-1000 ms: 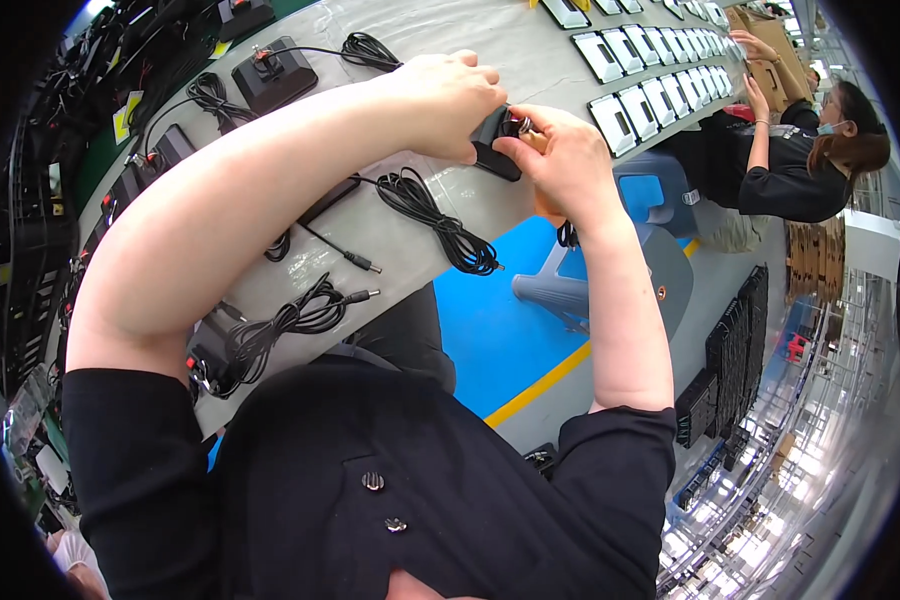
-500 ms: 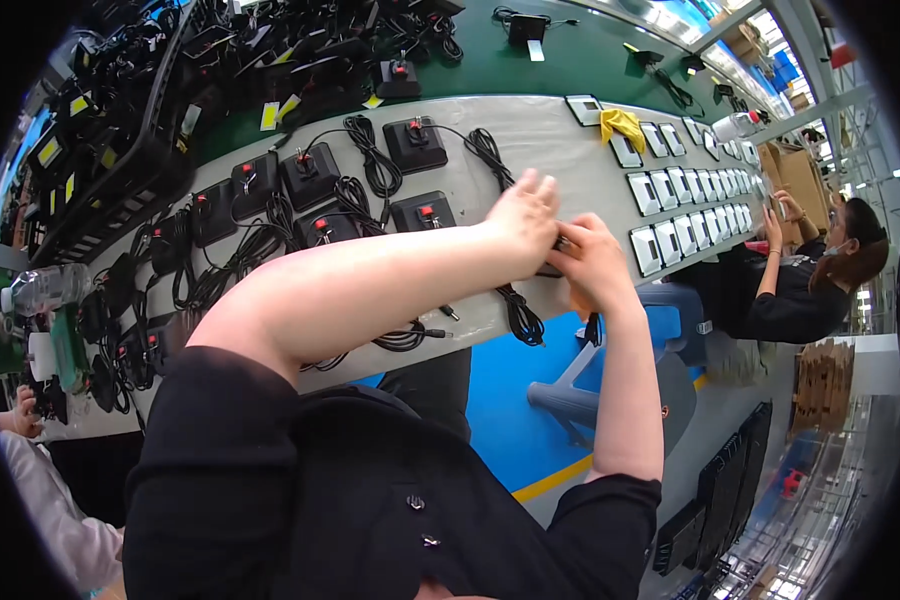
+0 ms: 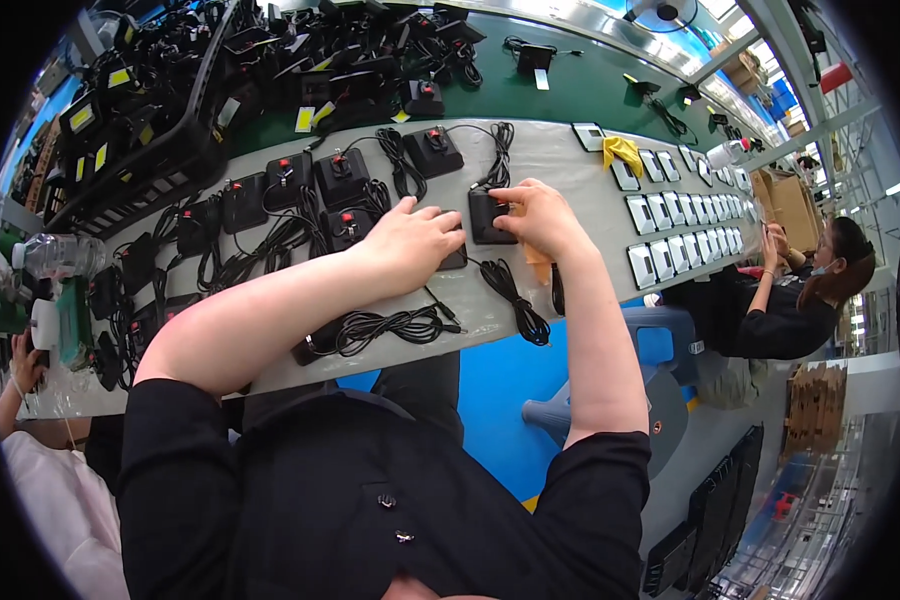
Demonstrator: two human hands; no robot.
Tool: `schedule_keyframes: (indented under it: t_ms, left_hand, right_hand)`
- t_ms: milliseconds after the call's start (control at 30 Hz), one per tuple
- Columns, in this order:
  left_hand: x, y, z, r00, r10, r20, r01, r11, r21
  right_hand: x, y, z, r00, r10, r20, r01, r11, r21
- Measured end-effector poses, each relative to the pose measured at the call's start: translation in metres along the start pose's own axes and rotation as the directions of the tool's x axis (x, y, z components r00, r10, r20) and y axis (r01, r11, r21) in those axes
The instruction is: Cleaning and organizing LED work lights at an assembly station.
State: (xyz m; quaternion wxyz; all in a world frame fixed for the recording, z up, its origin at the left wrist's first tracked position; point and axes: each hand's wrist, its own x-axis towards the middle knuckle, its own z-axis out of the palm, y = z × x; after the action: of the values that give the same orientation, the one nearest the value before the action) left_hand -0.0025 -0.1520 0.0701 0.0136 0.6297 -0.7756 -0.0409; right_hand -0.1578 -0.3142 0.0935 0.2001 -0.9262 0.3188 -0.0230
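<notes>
My right hand [image 3: 542,222] has thumb and fingers on the right side of a black square device [image 3: 486,218], which lies on the grey-white table mat. Beneath that palm hangs an orange cloth [image 3: 538,264]; how it is held is hidden. My left hand [image 3: 415,245] is stretched out over another black device [image 3: 455,259], mostly covered by the fingers. A bundled black cable [image 3: 515,300] trails toward the table's near edge. Left of my hands are rows of similar black devices with red parts on top, such as one [image 3: 434,150] and another [image 3: 342,176], with coiled cables between them.
A black crate [image 3: 160,160] full of cabled devices stands at the far left. White-framed square pieces [image 3: 670,210] lie in rows on the right, near a yellow cloth [image 3: 623,155]. One person [image 3: 805,290] works at the right; another person's hand [image 3: 25,365] shows at left.
My hands have parted: the left moved left and down onto a device, the right moved left. The black square device now lies on the mat under my right fingers. The view has shifted slightly.
</notes>
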Motion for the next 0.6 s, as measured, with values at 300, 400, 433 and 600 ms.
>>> schedule_keyframes:
  t_ms: [300,400,433,600]
  left_hand:
    - [-0.019,-0.016,-0.024,0.964,-0.019,-0.266,-0.012,0.993,-0.114]
    - [-0.043,-0.074,-0.068,0.861,-0.153,-0.485,0.189,0.982,0.025]
    - [-0.051,-0.102,-0.083,0.836,-0.223,-0.501,0.306,0.948,0.088]
    - [-0.128,-0.246,-0.137,0.532,-0.579,-0.618,0.815,0.548,0.188]
  right_hand:
    - [-0.028,-0.008,-0.001,0.971,-0.063,-0.232,0.089,0.991,0.103]
    - [-0.075,-0.006,-0.028,0.934,0.095,-0.345,0.043,0.927,0.373]
    - [-0.098,-0.009,-0.037,0.923,0.257,-0.286,-0.056,0.825,0.562]
    - [-0.227,0.051,-0.027,0.858,0.39,-0.336,-0.129,0.794,0.594]
